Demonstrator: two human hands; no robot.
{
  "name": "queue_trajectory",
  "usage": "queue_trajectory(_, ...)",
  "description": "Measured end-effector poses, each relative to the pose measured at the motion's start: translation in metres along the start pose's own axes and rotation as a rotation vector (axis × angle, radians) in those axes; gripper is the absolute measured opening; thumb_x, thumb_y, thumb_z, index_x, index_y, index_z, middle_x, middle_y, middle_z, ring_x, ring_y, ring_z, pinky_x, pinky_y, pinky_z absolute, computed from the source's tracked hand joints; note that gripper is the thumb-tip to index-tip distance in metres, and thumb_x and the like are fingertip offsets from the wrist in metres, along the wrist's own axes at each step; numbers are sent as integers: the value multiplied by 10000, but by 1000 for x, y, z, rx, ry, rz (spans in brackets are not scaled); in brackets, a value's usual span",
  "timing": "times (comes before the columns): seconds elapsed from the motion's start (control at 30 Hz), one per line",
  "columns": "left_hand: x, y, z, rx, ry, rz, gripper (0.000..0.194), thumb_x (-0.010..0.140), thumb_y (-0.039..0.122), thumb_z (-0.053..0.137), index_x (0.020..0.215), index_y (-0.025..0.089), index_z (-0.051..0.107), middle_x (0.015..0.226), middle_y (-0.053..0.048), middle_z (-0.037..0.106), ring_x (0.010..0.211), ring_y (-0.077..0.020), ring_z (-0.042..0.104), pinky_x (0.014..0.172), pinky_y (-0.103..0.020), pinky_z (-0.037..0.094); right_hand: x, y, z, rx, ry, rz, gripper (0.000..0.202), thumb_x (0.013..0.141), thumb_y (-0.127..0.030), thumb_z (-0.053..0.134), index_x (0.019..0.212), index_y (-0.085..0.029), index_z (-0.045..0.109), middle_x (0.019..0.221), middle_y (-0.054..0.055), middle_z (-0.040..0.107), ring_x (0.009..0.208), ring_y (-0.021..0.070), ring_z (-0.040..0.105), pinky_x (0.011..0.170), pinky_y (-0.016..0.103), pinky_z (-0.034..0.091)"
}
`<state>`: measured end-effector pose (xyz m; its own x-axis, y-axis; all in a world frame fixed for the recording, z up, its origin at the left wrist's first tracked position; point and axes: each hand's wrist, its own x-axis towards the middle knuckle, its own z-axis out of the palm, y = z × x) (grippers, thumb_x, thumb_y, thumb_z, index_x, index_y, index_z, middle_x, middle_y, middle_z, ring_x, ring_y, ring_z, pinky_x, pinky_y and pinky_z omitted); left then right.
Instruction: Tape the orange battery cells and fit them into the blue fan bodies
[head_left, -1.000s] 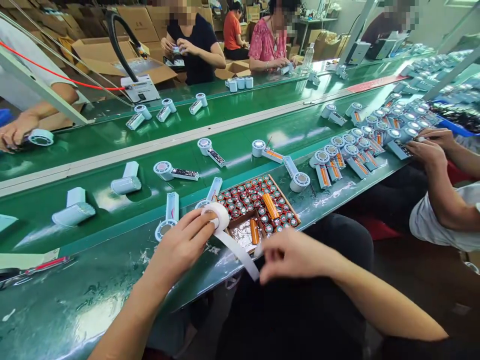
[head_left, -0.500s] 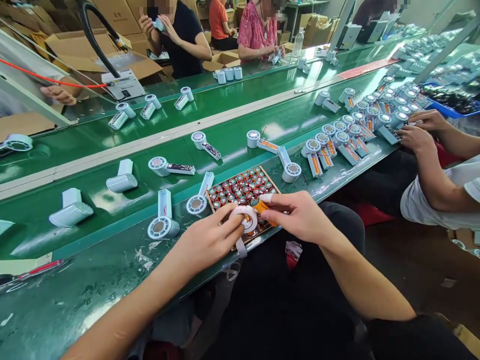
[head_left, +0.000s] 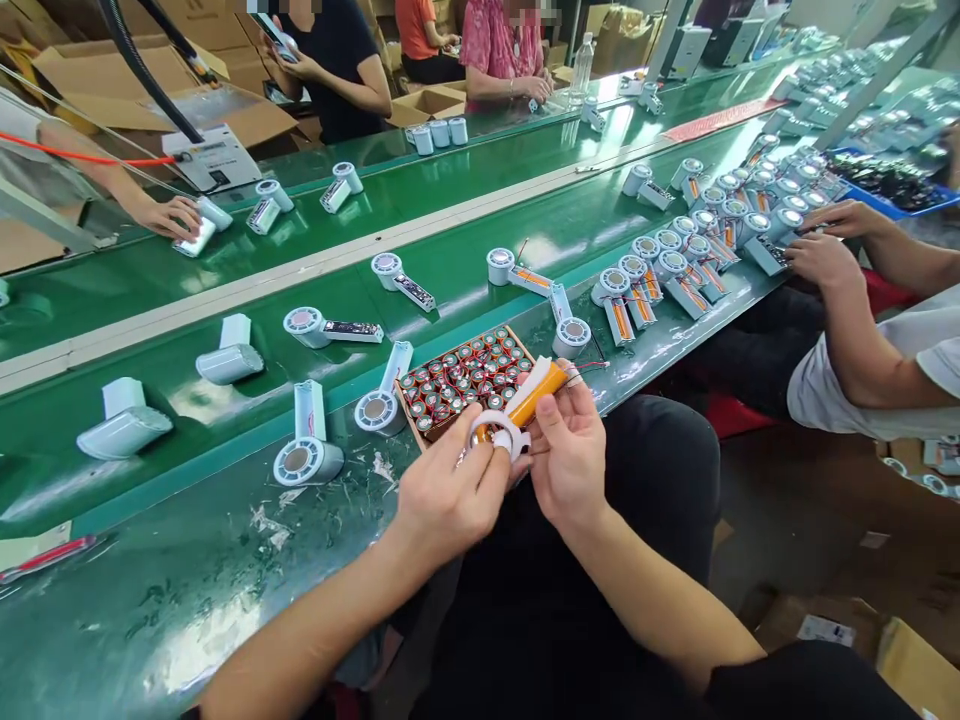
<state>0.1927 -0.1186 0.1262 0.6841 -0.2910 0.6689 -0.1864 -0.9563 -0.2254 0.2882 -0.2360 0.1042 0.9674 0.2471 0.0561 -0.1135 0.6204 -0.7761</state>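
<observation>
My left hand has its fingers closed through and around a roll of white tape. An orange cylindrical battery lies in my right hand, the thumb pressed on its side. A strip of white tape runs along the battery, and thin wires stick out past its far end. Just beyond both hands, a shallow box holds several upright round cells with red and black wires. One light-blue housing stands at the box's left side, another at its right.
Several housings lie along the green belt. Many more crowd the bench at the right, near a co-worker's hands. Red-handled tweezers rest at the far left. A person's hand touches a housing across the belt.
My right hand has turned palm up, bringing the battery upright at a slant with white tape along it. The tape roll moved slightly. Across the belt, a person's hand reached onto a housing.
</observation>
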Motion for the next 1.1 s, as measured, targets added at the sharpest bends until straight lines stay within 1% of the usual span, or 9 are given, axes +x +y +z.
queue_trajectory(0.1,-9,12,-1,-116,1,-29,202,954,308,742,837,163,664,804,-37,710,1194,-315,719,857,-306,631,22,-24,-20,-19,-46,-58,482,853,-223,835,1303,-298,678,1284,36,746,1184,216,723,1036,387,615)
queue_trajectory(0.2,-23,5,-4,-183,-57,-61,230,948,290,745,780,182,631,745,-14,684,1227,-286,705,919,-296,618,67,-65,-60,-5,50,-359,219,890,-175,774,1082,-280,778,1202,0,761,1147,147,729,969,245,614)
queue_trajectory(0.3,-33,-30,2,-174,-179,-145,158,979,316,697,901,178,686,875,-48,747,1284,-304,667,1072,-405,577,92,-91,-92,-50,83,-460,277,907,-166,726,1130,-320,783,1264,-10,732,1121,145,741,939,246,622)
queue_trajectory(0.47,-45,-103,10,-216,-248,-405,329,1059,422,492,1082,202,735,1131,-80,775,1157,-256,706,1048,-415,569,60,-89,-124,-236,78,-225,400,820,-216,806,1189,-364,771,1282,7,723,1210,228,720,1066,352,591)
queue_trajectory(0.63,-43,-128,-3,52,-801,-643,479,947,553,521,1303,266,663,1535,-85,561,1175,-345,677,895,-478,597,39,-88,-169,-336,258,-189,367,774,-266,832,1105,-419,785,1301,-26,716,1267,246,689,1164,398,505)
queue_trajectory(0.7,-28,-135,-2,93,-1018,-646,519,905,603,527,1273,266,669,1459,-111,616,1062,-358,710,801,-476,599,38,-90,-185,-351,300,-162,359,753,-272,842,1082,-407,791,1244,-17,739,1277,255,683,1148,394,518)
queue_trajectory(0.83,22,-169,24,107,-1258,-472,396,875,499,576,1116,217,715,1090,-147,748,935,-357,720,782,-449,578,39,-95,-196,-357,347,-123,359,721,-268,851,1059,-376,802,1186,-2,757,1278,276,681,1148,398,526)
queue_trajectory(0.97,63,-210,70,-4,-1129,-278,513,774,159,609,1277,220,692,1344,-113,684,1197,-277,649,1013,-349,516,47,-100,-184,-403,312,-208,351,754,-293,836,1074,-431,793,1260,2,738,1312,287,656,1186,445,495)
queue_trajectory(1.1,78,-211,112,-83,-1041,-214,492,717,76,608,1169,205,755,1370,-101,673,1286,-272,573,1080,-327,484,55,-98,-159,-429,228,-237,380,788,-325,837,1142,-441,762,1286,-15,730,1298,309,665,1175,587,496)
